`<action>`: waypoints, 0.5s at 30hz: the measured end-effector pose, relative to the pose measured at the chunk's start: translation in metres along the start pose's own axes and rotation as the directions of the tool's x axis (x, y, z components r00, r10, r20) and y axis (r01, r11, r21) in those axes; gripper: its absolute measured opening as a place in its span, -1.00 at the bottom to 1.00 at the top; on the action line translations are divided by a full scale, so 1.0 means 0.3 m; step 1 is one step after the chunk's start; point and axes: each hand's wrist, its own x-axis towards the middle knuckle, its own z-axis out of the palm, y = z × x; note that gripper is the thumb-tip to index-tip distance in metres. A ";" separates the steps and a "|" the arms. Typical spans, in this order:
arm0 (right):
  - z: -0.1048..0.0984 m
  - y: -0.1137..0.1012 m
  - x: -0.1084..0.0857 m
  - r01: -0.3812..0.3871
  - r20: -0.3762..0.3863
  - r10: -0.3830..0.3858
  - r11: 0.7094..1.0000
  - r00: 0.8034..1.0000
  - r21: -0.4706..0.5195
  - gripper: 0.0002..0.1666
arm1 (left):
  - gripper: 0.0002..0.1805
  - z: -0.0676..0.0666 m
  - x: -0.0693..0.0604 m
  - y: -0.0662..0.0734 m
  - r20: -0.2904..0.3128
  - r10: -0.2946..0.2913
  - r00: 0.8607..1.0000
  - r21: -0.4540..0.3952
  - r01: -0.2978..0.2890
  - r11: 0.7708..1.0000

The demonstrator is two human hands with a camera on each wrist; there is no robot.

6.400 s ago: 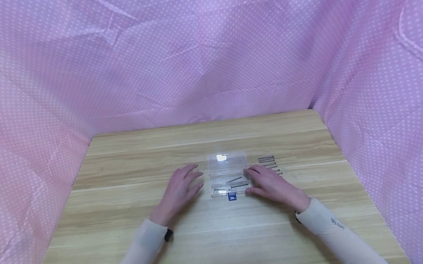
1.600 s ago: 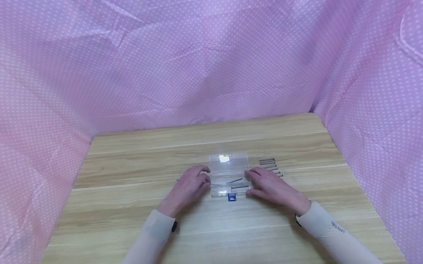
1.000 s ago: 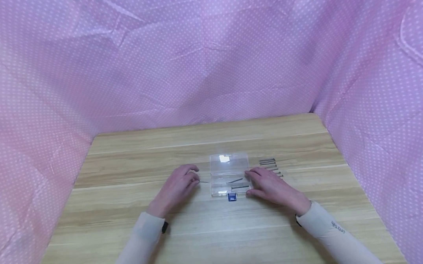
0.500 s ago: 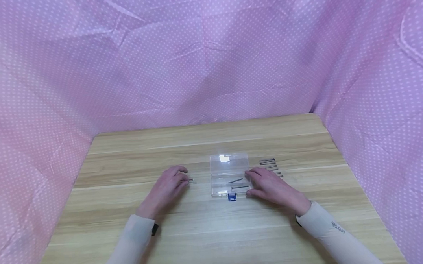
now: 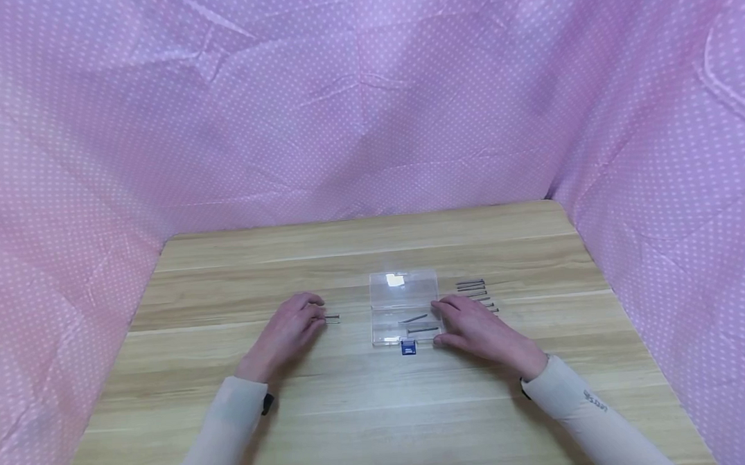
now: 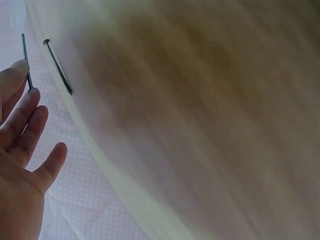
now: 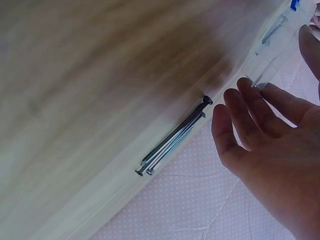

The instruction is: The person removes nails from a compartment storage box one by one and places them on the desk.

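My left hand [image 5: 287, 328] pinches a nail [image 6: 26, 62] between thumb and fingers, just left of the box. Close beside it, a second nail [image 6: 57, 67] lies on the table; its head end [image 5: 333, 317] shows past my fingertips. My right hand [image 5: 476, 327] holds the right side of a clear plastic box [image 5: 385, 320], thumb at the front corner and fingers near the hinge. The box lies with its lid [image 5: 406, 293] folded back and a blue latch [image 5: 409, 347] in front. Inside are a slanted nail [image 5: 413, 319] and a longer-looking nail [image 5: 422, 329].
Several nails [image 5: 471, 288] lie in a loose row right of the box, partly behind my right hand. The wooden table [image 5: 380, 412] ends at a pink dotted cloth [image 5: 368, 122] at the back and sides.
A nail has left the box's front left compartment in my left hand. That hand has moved left with it, beside the nail on the table. My right hand stays on the box.
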 end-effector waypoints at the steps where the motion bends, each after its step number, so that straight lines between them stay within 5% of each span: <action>1: 0.000 -0.001 0.000 -0.002 0.002 0.002 1.000 1.000 0.001 -0.14 | -0.87 0.001 -0.001 -0.003 0.006 -0.009 1.000 0.001 0.009 1.000; 15: -0.007 -0.008 0.001 0.007 0.004 -0.007 1.000 1.000 -0.009 -0.16 | -0.86 0.010 0.016 -0.025 0.062 -0.053 0.997 -0.031 0.055 0.998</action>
